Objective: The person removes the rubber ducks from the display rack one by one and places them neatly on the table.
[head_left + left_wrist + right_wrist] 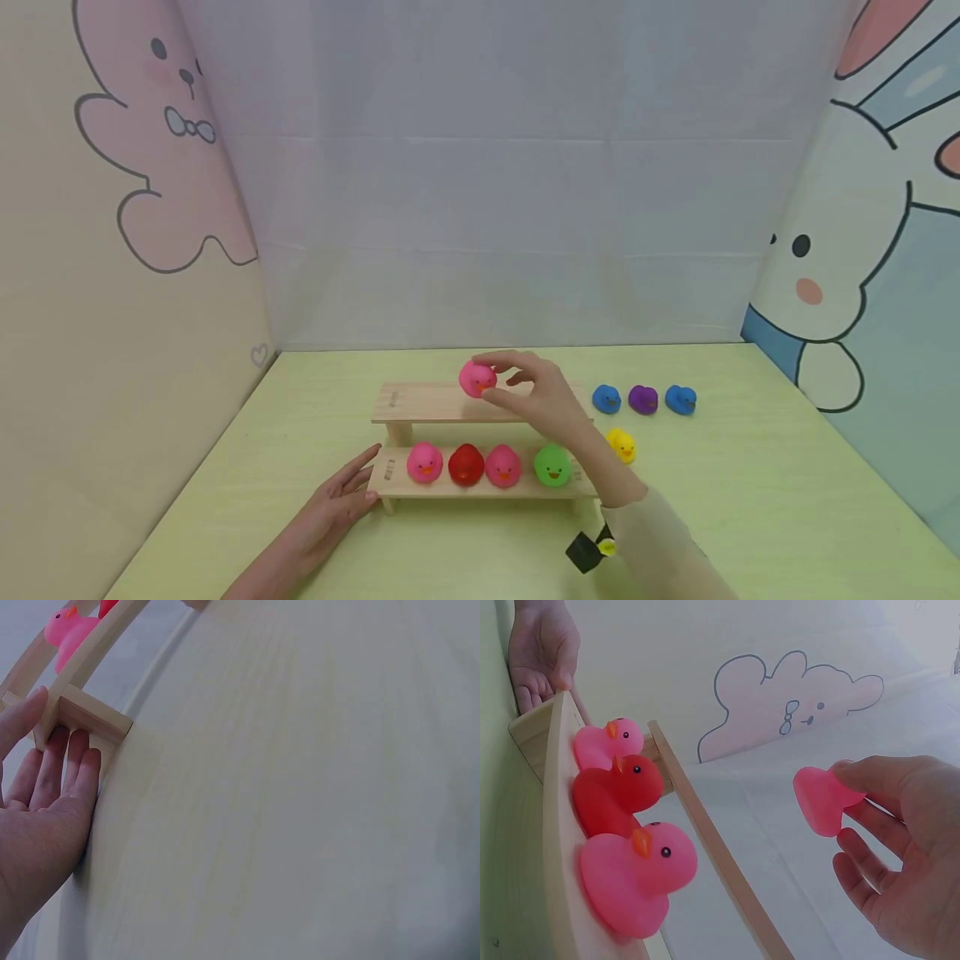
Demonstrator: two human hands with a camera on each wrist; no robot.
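My right hand (536, 396) pinches a pink rubber duck (477, 379) between thumb and fingers, just above the upper step of a two-tier wooden stand (427, 403). The right wrist view shows this duck (819, 801) held apart from the wood. At the left end of the lower step, my left hand (333, 510) grips the board, its thumb on the near corner and fingers against the end. On that step sit a pink duck (424, 462), a red duck (466, 465), another pink duck (503, 466) and a green duck (553, 466).
Right of the stand are a blue duck (607, 399), a purple duck (643, 400), another blue duck (681, 400) and a yellow duck (622, 446). A black object with a yellow part (585, 552) lies near my right sleeve. Printed walls (510, 250) surround the pale green table (780, 500).
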